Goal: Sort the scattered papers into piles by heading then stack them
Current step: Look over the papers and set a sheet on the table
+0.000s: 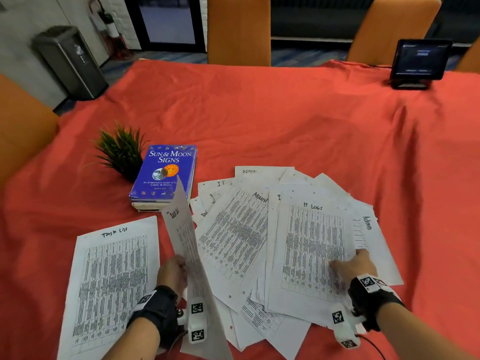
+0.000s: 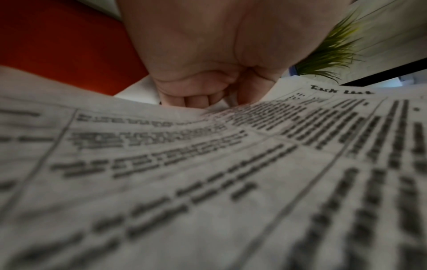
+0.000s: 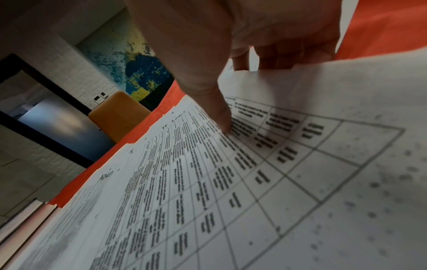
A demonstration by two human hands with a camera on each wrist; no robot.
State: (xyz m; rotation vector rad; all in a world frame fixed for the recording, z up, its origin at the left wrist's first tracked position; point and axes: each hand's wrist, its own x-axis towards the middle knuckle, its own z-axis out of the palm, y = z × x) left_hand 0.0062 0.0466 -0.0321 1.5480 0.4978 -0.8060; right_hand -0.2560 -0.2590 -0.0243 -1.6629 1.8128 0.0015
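Note:
White printed sheets with handwritten headings lie on a red tablecloth (image 1: 285,120). One Task List sheet (image 1: 111,281) lies flat at the front left. My left hand (image 1: 179,265) grips a second Task List sheet (image 1: 183,229) by its edge, raised and turned nearly edge-on; the left wrist view shows my left hand (image 2: 203,91) curled on that sheet (image 2: 208,182). The scattered heap (image 1: 233,229) fans out on the right, with Admin and IT headings showing. My right hand (image 1: 349,258) pinches the top IT Logs sheet (image 1: 311,245) at its right edge, thumb (image 3: 221,118) on top.
A blue book (image 1: 166,172) sits on a small stack beside a green potted plant (image 1: 122,149), just behind the flat sheet. A tablet on a stand (image 1: 420,61) is at the far right. Orange chairs (image 1: 239,29) ring the table; a grey bin (image 1: 67,61) stands far left.

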